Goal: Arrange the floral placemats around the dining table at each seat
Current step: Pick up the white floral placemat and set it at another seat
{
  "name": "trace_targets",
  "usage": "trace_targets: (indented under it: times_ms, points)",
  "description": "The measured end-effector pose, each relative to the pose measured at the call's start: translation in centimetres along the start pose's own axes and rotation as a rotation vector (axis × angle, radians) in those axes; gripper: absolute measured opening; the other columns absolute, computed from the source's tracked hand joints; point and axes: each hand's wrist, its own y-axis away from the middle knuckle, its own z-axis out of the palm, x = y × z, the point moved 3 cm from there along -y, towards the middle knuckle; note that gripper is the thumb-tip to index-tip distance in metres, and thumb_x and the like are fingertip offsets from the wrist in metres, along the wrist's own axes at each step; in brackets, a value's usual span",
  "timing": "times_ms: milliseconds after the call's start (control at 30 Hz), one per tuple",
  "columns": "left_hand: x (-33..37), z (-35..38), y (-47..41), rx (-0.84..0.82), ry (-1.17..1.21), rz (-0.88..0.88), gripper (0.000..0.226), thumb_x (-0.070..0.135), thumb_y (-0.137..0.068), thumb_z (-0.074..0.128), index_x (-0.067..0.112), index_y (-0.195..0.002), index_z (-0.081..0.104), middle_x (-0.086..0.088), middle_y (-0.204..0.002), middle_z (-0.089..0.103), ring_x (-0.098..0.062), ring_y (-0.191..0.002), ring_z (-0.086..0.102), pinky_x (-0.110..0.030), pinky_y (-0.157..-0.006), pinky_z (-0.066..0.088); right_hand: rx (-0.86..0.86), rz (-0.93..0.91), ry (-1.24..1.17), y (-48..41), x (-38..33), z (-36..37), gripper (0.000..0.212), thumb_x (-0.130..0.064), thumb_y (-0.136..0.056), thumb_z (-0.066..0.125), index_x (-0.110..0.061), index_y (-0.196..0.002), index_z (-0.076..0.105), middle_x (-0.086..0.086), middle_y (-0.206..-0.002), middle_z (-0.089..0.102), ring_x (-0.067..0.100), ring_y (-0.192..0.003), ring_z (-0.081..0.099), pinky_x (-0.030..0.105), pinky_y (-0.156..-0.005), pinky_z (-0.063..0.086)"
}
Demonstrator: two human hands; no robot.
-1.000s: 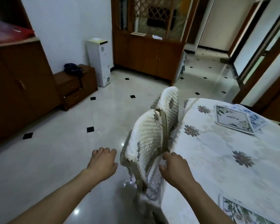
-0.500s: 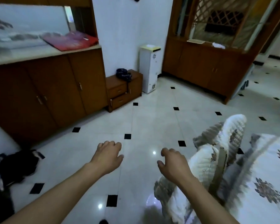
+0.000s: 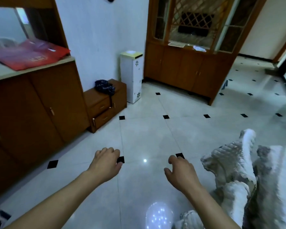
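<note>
Head view. Landmark: covered chair [image 3: 221,164], with a pale quilted cover, at lower right.

Hands: the left hand [image 3: 106,164] is well left of the chair, over the tiled floor [image 3: 147,129], with fingers loosely curled and holding nothing. The right hand [image 3: 182,171] is just left of the chair and apart from it, also loosely curled and empty.

Task items: no floral placemats are in view. Of the dining table, only a strip of flowered cloth [image 3: 284,156] shows, right of the chair.

Step in hand, as judged: walking round to a seat or to fetch a mat. Done well, it means turning back to the table, lifting one mat flat by two edges and laying it square to the table edge before the chair.

Around: a small drawer chest [image 3: 104,106] with a dark bundle [image 3: 104,85] on top, a white narrow cabinet [image 3: 131,76] and a lattice cabinet [image 3: 188,68] stand beyond the chair. A long sideboard [image 3: 40,104] bearing a red bag [image 3: 31,55] stands far left of it.

Obstruction: the chair sits tight against the table and likely blocks the reach.
</note>
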Motion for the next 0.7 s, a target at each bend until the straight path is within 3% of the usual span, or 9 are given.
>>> trace_targets:
  times_ms: [500, 700]
  points:
    - [6.2, 1.9, -28.3, -0.067, -0.064, 0.193, 0.032, 0.05, -0.089, 0.048, 0.025, -0.108, 0.053, 0.002, -0.106, 0.062, -0.023, -0.1, 0.054, -0.038, -0.087, 0.042, 0.067, 0.177, 0.029, -22.1, 11.2, -0.3, 0.026, -0.041, -0.084, 0.052, -0.02, -0.099, 0.054, 0.003, -0.094, 0.062, 0.028, -0.092, 0.058, 0.036, -0.074, 0.037]
    - [10.2, 1.8, -39.7, -0.076, -0.059, 0.247, 0.03, 0.049, -0.089, 0.048, 0.025, -0.107, 0.052, 0.003, -0.105, 0.062, -0.021, -0.099, 0.054, -0.037, -0.087, 0.039, 0.078, 0.205, 0.042, -31.1, 16.6, -2.5, 0.031, -0.041, -0.086, 0.053, -0.02, -0.109, 0.056, 0.004, -0.1, 0.063, 0.026, -0.095, 0.057, 0.038, -0.084, 0.041]
